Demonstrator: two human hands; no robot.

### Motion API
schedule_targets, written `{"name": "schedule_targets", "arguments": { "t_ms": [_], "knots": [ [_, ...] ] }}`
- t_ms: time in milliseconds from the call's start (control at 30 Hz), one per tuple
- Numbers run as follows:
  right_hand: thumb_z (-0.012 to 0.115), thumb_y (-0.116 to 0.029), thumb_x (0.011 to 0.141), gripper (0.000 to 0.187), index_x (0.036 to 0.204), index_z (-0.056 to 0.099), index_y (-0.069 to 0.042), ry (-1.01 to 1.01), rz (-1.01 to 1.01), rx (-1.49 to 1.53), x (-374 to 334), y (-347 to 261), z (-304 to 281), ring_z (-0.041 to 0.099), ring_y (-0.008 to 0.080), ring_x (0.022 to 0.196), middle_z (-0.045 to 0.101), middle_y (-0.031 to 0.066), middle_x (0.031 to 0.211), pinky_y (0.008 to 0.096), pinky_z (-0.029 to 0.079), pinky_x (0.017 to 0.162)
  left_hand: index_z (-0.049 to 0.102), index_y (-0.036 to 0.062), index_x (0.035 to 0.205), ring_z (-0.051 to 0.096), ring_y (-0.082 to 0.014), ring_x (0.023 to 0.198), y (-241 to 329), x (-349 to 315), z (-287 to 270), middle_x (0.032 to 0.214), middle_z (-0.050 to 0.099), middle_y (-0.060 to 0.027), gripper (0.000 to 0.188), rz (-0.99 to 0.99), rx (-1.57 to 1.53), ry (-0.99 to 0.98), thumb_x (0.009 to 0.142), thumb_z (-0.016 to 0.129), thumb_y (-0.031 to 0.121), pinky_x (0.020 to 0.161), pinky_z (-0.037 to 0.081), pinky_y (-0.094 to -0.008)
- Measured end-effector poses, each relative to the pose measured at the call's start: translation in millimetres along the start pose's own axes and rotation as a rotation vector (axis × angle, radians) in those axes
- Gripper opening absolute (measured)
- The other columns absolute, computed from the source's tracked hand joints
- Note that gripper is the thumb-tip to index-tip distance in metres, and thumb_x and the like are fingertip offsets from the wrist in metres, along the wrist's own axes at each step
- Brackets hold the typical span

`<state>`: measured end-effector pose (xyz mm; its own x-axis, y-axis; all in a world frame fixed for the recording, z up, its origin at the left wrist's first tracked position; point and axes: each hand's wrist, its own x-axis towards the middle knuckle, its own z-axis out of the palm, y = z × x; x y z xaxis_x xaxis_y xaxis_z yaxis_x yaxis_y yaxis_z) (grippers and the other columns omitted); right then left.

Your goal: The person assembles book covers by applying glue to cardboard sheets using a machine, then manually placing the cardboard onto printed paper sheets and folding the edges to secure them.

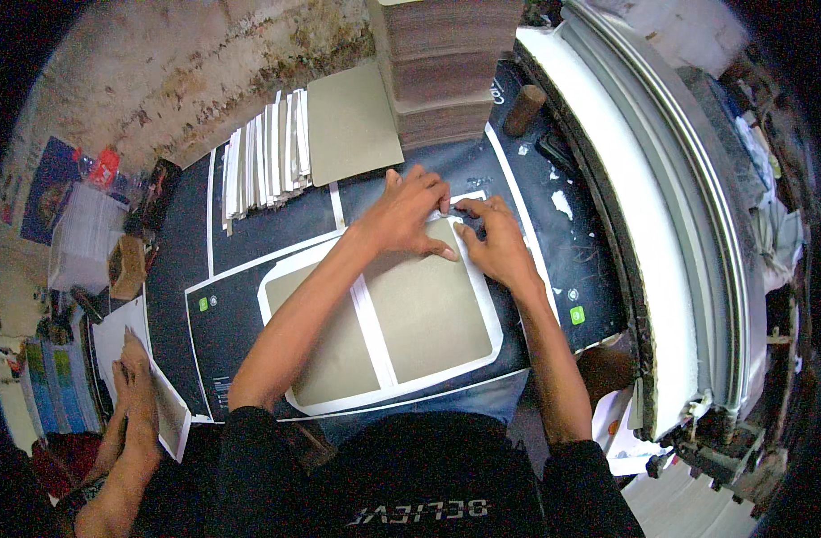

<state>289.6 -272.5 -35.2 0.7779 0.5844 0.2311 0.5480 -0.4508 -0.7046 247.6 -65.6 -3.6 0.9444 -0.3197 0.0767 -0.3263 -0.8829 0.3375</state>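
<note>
Evidently both of the person's hands are at work on one corner of a white sheet (294, 264) that lies flat on a dark work surface (231, 318), directly in front of the body. On the sheet sit two grey-brown boards, the left board (350, 345) partly hidden under the left forearm, the right board (428, 309) mostly uncovered, with a white strip running between them and a white margin around them. The left hand (406, 211) comes over from the left, its thumb spread away from the bent fingers and laid on the right board, the fingers reaching to the far edge. Opposite it, the right hand (500, 242) meets the same far right corner, index finger and thumb bent toward the edge; whether they pinch the paper cannot be told. Beyond the hands stand a tall stack of boards (446, 81), a single flat board (355, 125) and a row of white and grey strips (267, 161). A brown cylinder (523, 110) lies near the stack, and a large machine with a white curved face (670, 224) fills the right side. At far left, another person's hand (133, 368) rests on a pale panel (115, 325).
</note>
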Motion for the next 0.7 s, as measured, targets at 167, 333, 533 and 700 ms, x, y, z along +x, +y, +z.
{"name": "schedule_targets", "arguments": {
  "t_ms": [167,333,533,700],
  "knots": [
    [0.071,-0.010,0.087,0.026,0.111,0.074,-0.002,0.002,-0.083,-0.043,8.3,-0.6,-3.1,0.062,0.0349,0.100,0.065,0.0202,0.099,0.0421,0.049,0.092,0.063,0.0120,0.105,0.052,-0.0292,0.110,1.3,-6.4,3.7,0.106,0.060,-0.0080,0.061,0.012,-0.100,0.091,0.067,0.088,0.053,0.091,0.034,-0.0474],
    [0.071,-0.009,0.086,0.021,0.104,0.076,-0.001,-0.044,-0.075,0.004,15.3,-2.3,-2.2,0.061,0.0346,0.099,0.066,0.0192,0.094,0.0429,0.047,0.094,0.064,0.0123,0.103,0.054,-0.0293,0.108,-3.0,-13.4,12.3,0.105,0.062,-0.0078,0.030,-0.009,-0.220,0.184,0.083,0.079,0.029,0.094,0.034,-0.0481],
    [0.071,-0.009,0.084,0.021,0.102,0.076,0.000,-0.038,-0.100,0.020,17.2,4.4,3.1,0.061,0.0344,0.099,0.066,0.0189,0.094,0.0432,0.047,0.092,0.060,0.0129,0.112,0.056,-0.0270,0.112,1.6,-15.6,16.3,0.107,0.062,-0.0079,0.028,-0.038,-0.300,0.208,0.087,0.072,0.018,0.101,0.032,-0.0523],
    [0.071,-0.009,0.084,0.019,0.101,0.076,-0.001,-0.012,-0.121,0.010,15.5,3.3,0.0,0.061,0.0346,0.099,0.065,0.0179,0.093,0.0434,0.048,0.090,0.053,0.0118,0.120,0.062,-0.0279,0.109,6.9,-15.0,17.7,0.108,0.063,-0.0086,0.037,-0.074,-0.327,0.237,0.088,0.070,0.012,0.108,0.027,-0.0582]
  ]
}}
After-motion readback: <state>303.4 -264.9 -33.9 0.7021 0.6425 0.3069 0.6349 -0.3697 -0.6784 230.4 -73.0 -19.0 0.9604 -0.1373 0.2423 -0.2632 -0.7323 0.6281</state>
